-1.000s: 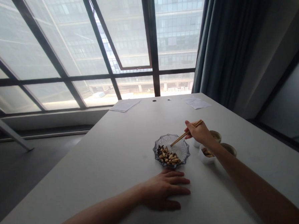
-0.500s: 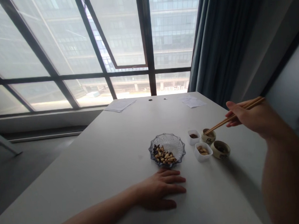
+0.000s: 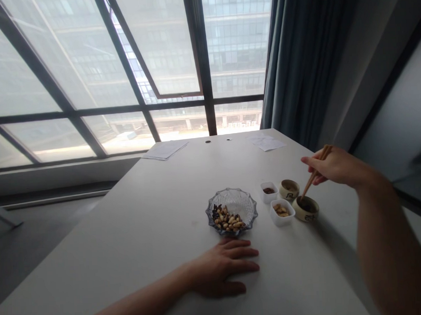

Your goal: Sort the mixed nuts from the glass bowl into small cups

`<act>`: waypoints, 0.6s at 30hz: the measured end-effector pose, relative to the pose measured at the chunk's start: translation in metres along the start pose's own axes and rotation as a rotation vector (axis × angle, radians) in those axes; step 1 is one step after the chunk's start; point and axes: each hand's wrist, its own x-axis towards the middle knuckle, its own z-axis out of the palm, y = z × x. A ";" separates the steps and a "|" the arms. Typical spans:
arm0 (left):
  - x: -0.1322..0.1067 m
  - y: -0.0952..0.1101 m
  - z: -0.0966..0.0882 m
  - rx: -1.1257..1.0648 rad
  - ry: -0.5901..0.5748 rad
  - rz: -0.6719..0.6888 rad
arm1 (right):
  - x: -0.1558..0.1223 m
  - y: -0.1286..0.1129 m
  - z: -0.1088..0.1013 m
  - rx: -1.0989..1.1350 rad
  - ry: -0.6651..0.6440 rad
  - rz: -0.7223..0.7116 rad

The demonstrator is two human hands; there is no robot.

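My right hand is closed round a pair of wooden chopsticks. Their tips reach into the nearer round ceramic cup, which has a dark inside and dark marks on its side. What the tips touch there I cannot make out. Behind it stands a similar cup. To the left are a white plastic cup with small dark bits and a nearer one with light brown pieces. My left hand lies flat, fingers spread, just in front of a scalloped glass bowl holding nuts and dark pieces.
All of it stands on a white table. Papers lie at its far left corner and far right. Beyond the table are large windows and a dark curtain.
My right hand has brought the chopstick tips from the farther ceramic cup to the nearer one, holding them more steeply. My left hand stays in front of the glass bowl. The view has shifted slightly.
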 end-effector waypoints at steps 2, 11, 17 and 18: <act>0.000 0.000 0.001 0.000 0.005 0.001 | 0.000 0.000 0.000 0.025 0.000 0.000; -0.001 0.000 0.002 -0.019 0.011 0.002 | -0.002 -0.001 -0.004 0.023 -0.062 0.032; -0.001 0.002 -0.001 -0.015 -0.003 -0.005 | 0.003 0.003 0.000 -0.089 -0.130 0.001; -0.001 0.003 -0.001 -0.014 -0.005 -0.006 | 0.004 0.003 0.001 -0.094 -0.141 -0.009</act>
